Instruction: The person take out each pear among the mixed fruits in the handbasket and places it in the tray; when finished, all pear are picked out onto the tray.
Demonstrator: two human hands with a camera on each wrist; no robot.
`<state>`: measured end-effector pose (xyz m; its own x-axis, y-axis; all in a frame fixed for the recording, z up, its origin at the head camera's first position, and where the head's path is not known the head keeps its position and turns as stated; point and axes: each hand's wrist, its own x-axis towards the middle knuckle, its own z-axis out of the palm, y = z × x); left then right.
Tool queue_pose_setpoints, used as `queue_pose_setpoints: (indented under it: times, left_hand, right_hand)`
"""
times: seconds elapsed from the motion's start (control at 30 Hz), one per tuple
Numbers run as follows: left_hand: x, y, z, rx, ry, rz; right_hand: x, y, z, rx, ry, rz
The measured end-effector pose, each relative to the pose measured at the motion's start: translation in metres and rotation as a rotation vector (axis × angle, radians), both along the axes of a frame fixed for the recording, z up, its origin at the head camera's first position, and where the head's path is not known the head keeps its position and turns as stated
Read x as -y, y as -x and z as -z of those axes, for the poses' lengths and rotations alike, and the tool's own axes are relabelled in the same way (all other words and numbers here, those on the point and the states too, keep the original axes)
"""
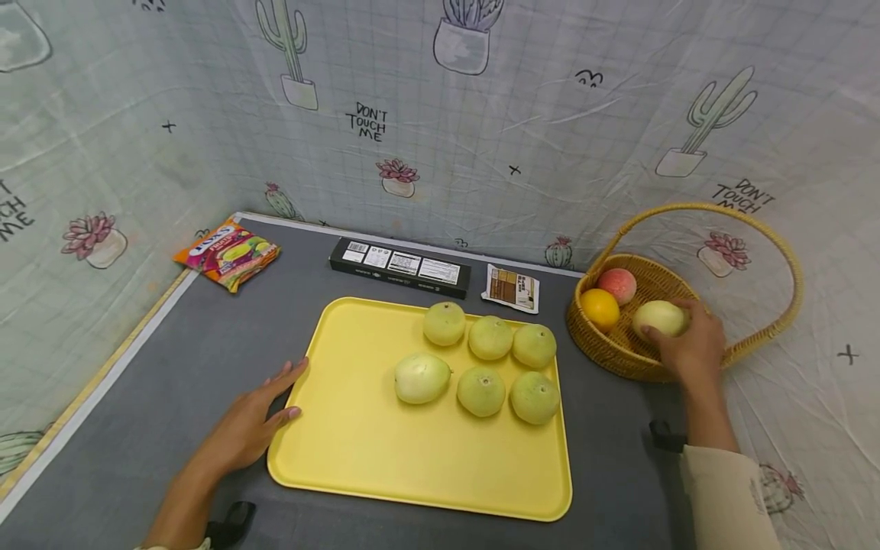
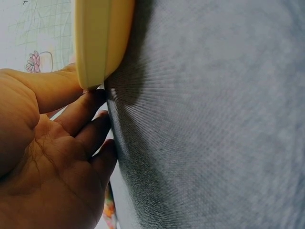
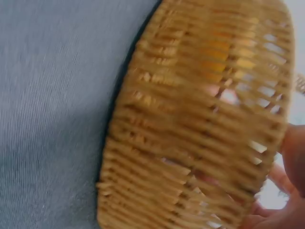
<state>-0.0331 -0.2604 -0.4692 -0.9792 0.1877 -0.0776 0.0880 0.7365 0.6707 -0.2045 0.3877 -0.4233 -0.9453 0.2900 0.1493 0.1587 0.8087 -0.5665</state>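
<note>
My right hand point(image 1: 694, 340) reaches into a woven basket point(image 1: 635, 365) and grips a pale green oval fruit point(image 1: 658, 318). An orange point(image 1: 600, 308) and a pinkish-red peach point(image 1: 617, 286) lie beside it. In the right wrist view the basket's woven side point(image 3: 190, 119) hides most of that hand. My left hand point(image 1: 244, 428) rests at the left edge of a yellow tray point(image 1: 357, 458), its fingers extended and touching the rim; the left wrist view shows the thumb against the tray's side. On the tray are an oval pale green fruit point(image 1: 422, 378) and several round green fruits point(image 1: 481, 392).
Behind the tray lie a long black box point(image 1: 400, 267) and a small brown-and-white packet point(image 1: 512, 289). A bright candy bag point(image 1: 229, 253) sits at the back left. The basket's tall handle point(image 1: 794, 279) arches over its right part. Patterned cloth point(image 1: 440, 137) hangs around the grey table.
</note>
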Motion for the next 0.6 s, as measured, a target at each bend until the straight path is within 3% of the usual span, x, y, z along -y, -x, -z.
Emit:
queue_pose_setpoints:
  times: [0.13, 0.27, 0.43, 0.6]
  left_hand:
    - [0.000, -0.001, 0.000, 0.004, -0.006, 0.005]
    - [0.000, -0.001, 0.000, 0.006, -0.007, 0.004]
    - [-0.001, 0.000, -0.001, 0.015, -0.005, -0.001]
    - [-0.001, 0.000, -0.001, 0.023, -0.002, -0.004]
  right_hand:
    - [0.014, -0.010, -0.006, -0.093, 0.034, 0.027]
    - [0.035, -0.020, -0.019, -0.225, 0.039, 0.000]
    - [0.068, -0.034, -0.035, -0.360, 0.034, -0.116]
    - [0.103, -0.047, -0.048, -0.403, 0.110, -0.259]
